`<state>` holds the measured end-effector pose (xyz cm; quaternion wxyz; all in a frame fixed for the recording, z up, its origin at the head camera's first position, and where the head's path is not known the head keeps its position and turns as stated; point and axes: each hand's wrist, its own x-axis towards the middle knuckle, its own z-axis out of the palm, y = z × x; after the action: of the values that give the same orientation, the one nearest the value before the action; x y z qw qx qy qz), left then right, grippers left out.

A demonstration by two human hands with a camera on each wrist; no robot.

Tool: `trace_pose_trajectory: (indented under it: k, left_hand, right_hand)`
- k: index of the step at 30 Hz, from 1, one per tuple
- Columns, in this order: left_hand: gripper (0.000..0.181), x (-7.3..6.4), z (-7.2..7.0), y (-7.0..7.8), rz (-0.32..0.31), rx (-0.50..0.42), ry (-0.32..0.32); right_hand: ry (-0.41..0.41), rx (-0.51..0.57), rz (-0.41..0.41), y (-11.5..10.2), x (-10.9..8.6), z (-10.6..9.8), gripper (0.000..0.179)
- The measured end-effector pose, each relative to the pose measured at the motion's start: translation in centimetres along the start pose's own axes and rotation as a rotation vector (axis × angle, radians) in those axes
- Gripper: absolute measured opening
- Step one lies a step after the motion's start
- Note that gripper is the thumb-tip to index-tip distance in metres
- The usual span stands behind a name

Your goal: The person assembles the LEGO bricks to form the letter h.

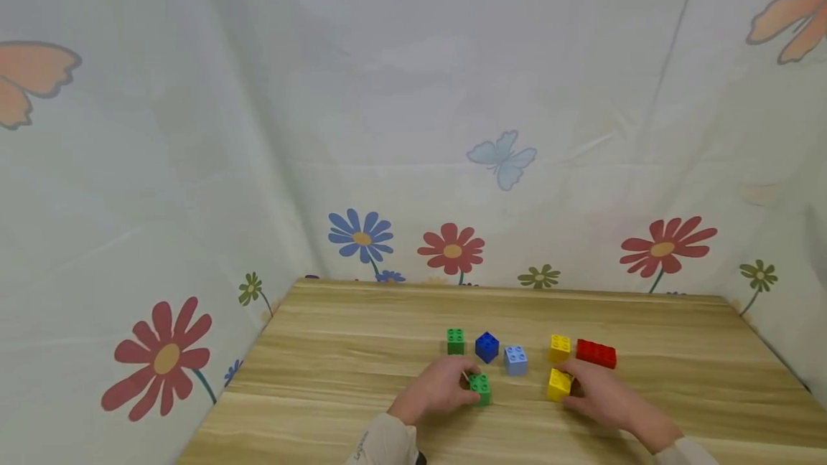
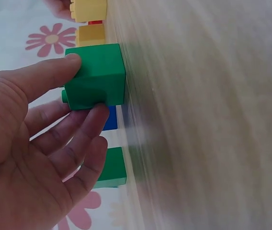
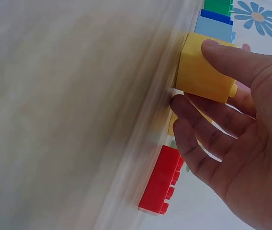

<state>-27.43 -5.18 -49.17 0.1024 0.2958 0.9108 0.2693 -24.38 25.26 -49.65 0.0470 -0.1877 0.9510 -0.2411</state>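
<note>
Across the bench's (image 1: pixel 323 364) left side, wide room runs from the slanting edge to the left hand (image 1: pixel 439 387). Just beyond it stands the far green brick (image 1: pixel 455 341); its grip pinches the near green brick (image 1: pixel 479 390) between thumb and fingers, studs up, top roughly square. Farther back come the dark blue brick (image 1: pixel 487 348), set cornerwise, and the light blue brick (image 1: pixel 515 360). The right hand's (image 1: pixel 601 397) grip pinches the near yellow brick (image 1: pixel 558 385), studs up, slightly turned; the far yellow brick (image 1: pixel 560 348) sits behind. Rightmost, the red brick's (image 1: pixel 596 354) long axis runs left to right, right end nearer, well apart from the right edge.
</note>
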Motion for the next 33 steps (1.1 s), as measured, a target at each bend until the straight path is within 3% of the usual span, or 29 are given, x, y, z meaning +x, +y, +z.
trace_pose_trajectory:
  k: [5, 15, 22, 33]
  left_hand:
    - [0.027, 0.1, 0.1, -0.2, -0.055, -0.108, 0.001]
    - [0.023, -0.4, -0.1, 0.4, -0.118, -0.226, 0.006]
    - [0.025, -0.4, -0.1, 0.5, -0.107, -0.25, 0.024]
    - [0.028, -0.6, 0.1, 0.5, -0.076, -0.242, 0.019]
  right_hand:
    - [-0.021, 0.001, -0.015, -0.3, 0.1, 0.0, 0.049]
    - [-0.056, 0.061, 0.0, -2.8, 0.3, -0.6, 0.047]
    - [-0.044, 0.123, 0.037, -4.8, 0.8, -0.6, 0.046]
    - [-0.017, 0.188, -0.063, -6.3, 1.7, 0.1, 0.046]
